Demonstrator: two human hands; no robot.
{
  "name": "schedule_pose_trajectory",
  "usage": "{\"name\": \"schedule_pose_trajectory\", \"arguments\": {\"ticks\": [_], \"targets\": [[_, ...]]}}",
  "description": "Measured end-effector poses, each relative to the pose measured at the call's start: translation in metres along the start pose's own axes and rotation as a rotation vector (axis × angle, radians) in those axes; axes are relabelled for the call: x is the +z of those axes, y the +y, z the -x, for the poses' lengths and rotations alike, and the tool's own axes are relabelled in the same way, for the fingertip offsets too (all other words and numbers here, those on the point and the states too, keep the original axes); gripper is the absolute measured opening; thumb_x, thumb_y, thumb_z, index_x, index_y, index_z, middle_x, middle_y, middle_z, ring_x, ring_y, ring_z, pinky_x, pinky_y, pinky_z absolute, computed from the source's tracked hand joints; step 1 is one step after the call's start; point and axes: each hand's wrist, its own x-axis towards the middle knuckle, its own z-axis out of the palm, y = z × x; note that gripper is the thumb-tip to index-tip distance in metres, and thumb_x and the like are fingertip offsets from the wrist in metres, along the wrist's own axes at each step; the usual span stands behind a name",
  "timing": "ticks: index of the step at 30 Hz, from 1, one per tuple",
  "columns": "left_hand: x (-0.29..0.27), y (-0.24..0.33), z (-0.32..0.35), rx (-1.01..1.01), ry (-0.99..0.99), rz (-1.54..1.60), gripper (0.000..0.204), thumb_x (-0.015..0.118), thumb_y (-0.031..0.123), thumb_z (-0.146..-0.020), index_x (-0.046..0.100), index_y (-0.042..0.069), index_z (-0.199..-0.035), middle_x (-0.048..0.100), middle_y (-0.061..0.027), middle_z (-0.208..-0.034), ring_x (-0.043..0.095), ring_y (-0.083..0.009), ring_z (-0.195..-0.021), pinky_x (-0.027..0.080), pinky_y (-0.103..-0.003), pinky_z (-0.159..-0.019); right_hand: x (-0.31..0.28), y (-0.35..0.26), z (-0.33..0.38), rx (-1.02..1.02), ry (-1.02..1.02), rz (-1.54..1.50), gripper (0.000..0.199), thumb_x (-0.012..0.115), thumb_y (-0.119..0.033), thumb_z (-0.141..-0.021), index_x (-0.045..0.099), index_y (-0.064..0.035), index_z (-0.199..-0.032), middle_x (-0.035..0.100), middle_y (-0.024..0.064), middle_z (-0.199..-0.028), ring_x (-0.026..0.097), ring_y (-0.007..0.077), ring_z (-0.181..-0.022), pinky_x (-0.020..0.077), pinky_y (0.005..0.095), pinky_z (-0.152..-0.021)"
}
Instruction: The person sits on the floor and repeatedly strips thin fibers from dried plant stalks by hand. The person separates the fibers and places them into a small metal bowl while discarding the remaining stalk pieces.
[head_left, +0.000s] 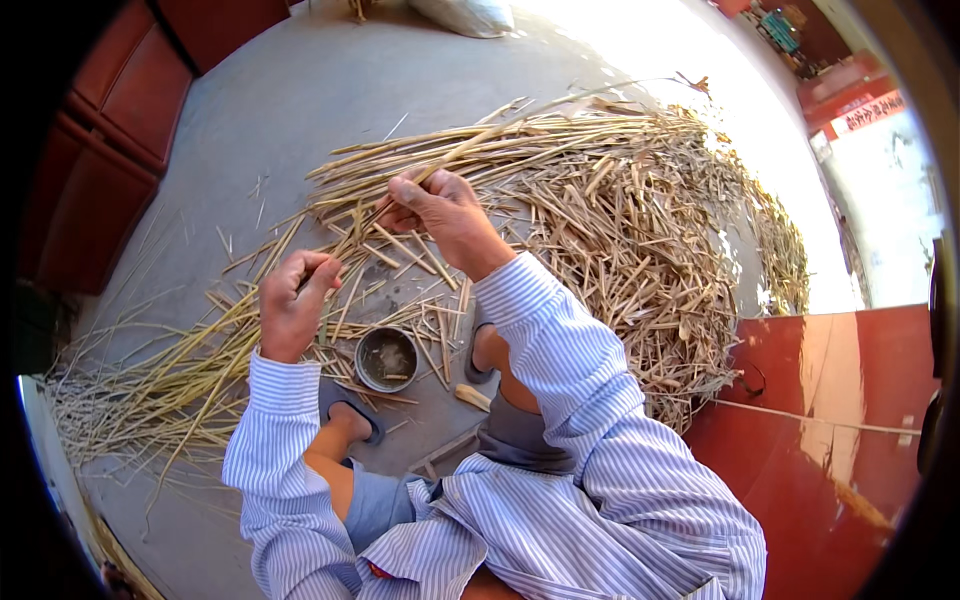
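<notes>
My left hand (293, 300) is closed around the near end of a thin dry reed stalk (352, 235), low on the left. My right hand (440, 208) pinches the same stalk higher up, fingers shut around it over a big heap of dry reed stalks (620, 230). The stalk runs slanting between both hands. Both arms wear blue-and-white striped sleeves. A loose bundle of long stalks (170, 380) lies on the ground under my left hand.
A small round metal bowl (387, 358) stands on the grey concrete floor (300, 90) between my sandalled feet (352, 418). Dark red doors (120, 110) stand at the far left, a red panel (850, 400) at the right, a white sack (465, 15) at the top.
</notes>
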Motion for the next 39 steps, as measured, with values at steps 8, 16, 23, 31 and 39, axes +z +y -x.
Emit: {"name": "schedule_pose_trajectory", "arguments": {"ticks": [8,16,23,31,39], "targets": [[0.004,0.014,0.008,0.054,0.123,0.050,0.014,0.068,0.011,-0.091,0.067,-0.003,-0.093,0.066,-0.0021,-0.075,0.059,-0.0074,-0.067,0.046,-0.022,-0.060,0.000,0.014,0.014,0.304,-0.175,-0.114,0.018,0.064,-0.022,-0.095,0.064,-0.0046,-0.098,0.070,0.0053,-0.081,0.070,0.0133,-0.070,0.0563,0.0221,-0.061],[-0.047,-0.033,-0.005,0.245,0.303,-0.464,0.017,0.073,0.017,-0.085,0.062,0.003,-0.086,0.067,-0.0123,-0.075,0.064,-0.0273,-0.066,0.048,-0.037,-0.058,0.030,0.006,0.030,-0.016,-0.358,0.006,0.019,0.064,-0.020,-0.095,0.061,-0.0014,-0.099,0.071,0.0111,-0.091,0.070,0.0165,-0.077,0.0570,0.0261,-0.070],[-0.038,-0.028,-0.001,0.375,0.102,-0.614,0.017,0.071,0.017,-0.081,0.060,0.004,-0.083,0.064,-0.0137,-0.075,0.061,-0.0362,-0.073,0.044,-0.043,-0.064,-0.056,-0.037,0.021,-0.302,0.295,0.101,0.020,0.063,-0.022,-0.096,0.064,-0.0033,-0.101,0.070,0.0073,-0.089,0.069,0.0134,-0.077,0.0560,0.0234,-0.069],[-0.030,-0.034,0.015,0.237,0.009,-0.745,0.016,0.072,0.015,-0.082,0.060,0.005,-0.086,0.064,-0.0129,-0.076,0.060,-0.0339,-0.073,0.044,-0.043,-0.068,-0.141,-0.052,0.039,-0.126,0.602,0.152,0.022,0.064,-0.021,-0.095,0.059,0.0000,-0.101,0.067,0.0081,-0.089,0.066,0.0143,-0.074,0.0543,0.0225,-0.061],[-0.021,-0.026,0.007,0.314,-0.047,-0.726,0.017,0.073,0.016,-0.081,0.060,0.006,-0.086,0.063,-0.0123,-0.074,0.060,-0.0347,-0.070,0.043,-0.044,-0.065,-0.248,-0.041,0.072,-0.105,1.310,0.077,0.049,0.073,-0.029,-0.088,0.045,0.0060,-0.109,0.055,0.0169,-0.099,0.054,0.0231,-0.085,0.0500,0.0356,-0.074]]}}
